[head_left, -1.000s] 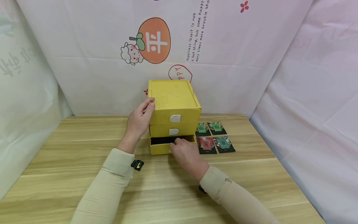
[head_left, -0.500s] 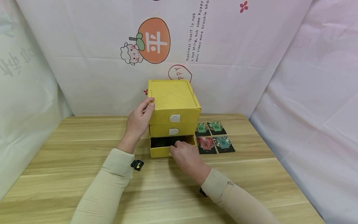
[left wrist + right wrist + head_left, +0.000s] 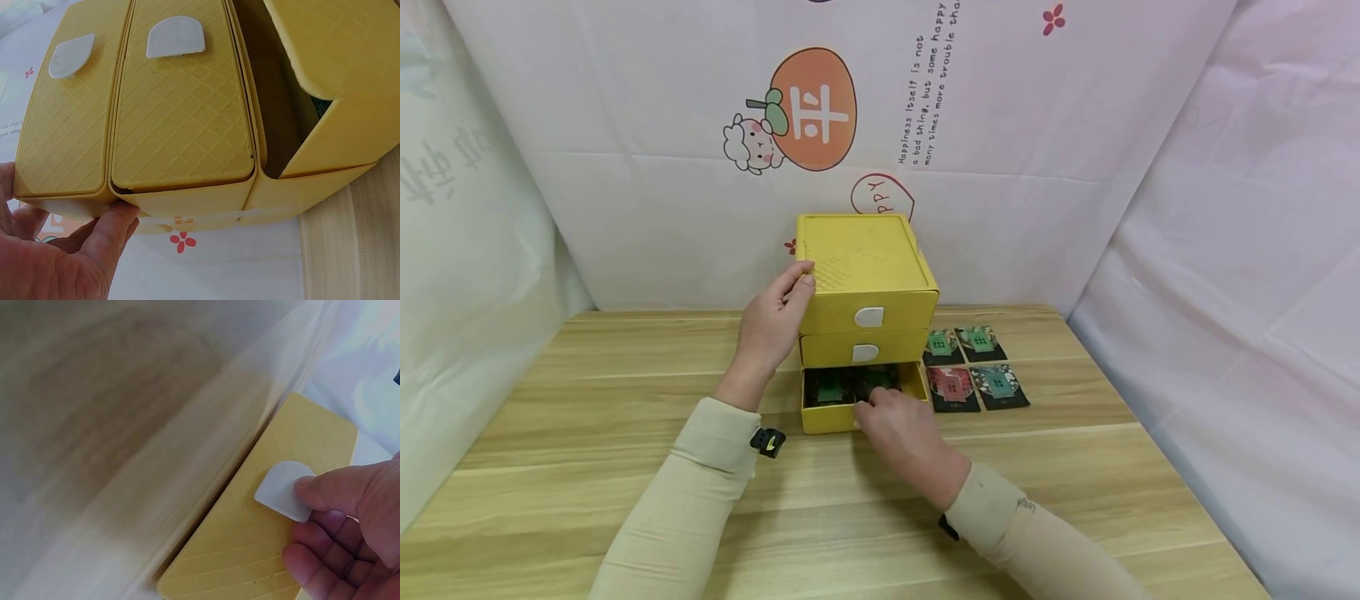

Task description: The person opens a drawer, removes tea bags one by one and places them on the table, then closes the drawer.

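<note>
A yellow three-drawer storage box point(image 3: 865, 250) stands on the table. My left hand point(image 3: 771, 321) holds its upper left side, fingertips over the top edge and thumb against the side wall. In the right wrist view, the thumb of my right hand point(image 3: 350, 519) presses on the white pull tab point(image 3: 281, 487) of the bottom drawer point(image 3: 829, 420), with the other fingers curled at the drawer's upper edge. The bottom drawer is pulled partway out. Inside lie dark cards point(image 3: 831, 392) with green labels, partly hidden by my right hand. The upper two drawers are closed.
Right of the box, several dark square cards lie flat in two rows, among them a red one point(image 3: 952, 387) and a teal one point(image 3: 1000, 386). A printed white cloth point(image 3: 1015, 242) hangs behind. The wooden table point(image 3: 625, 450) extends in front and to the left.
The bottom drawer has slid farther out toward me with my right hand on its tab, and dark cards inside have come into view. My left hand has stayed put.
</note>
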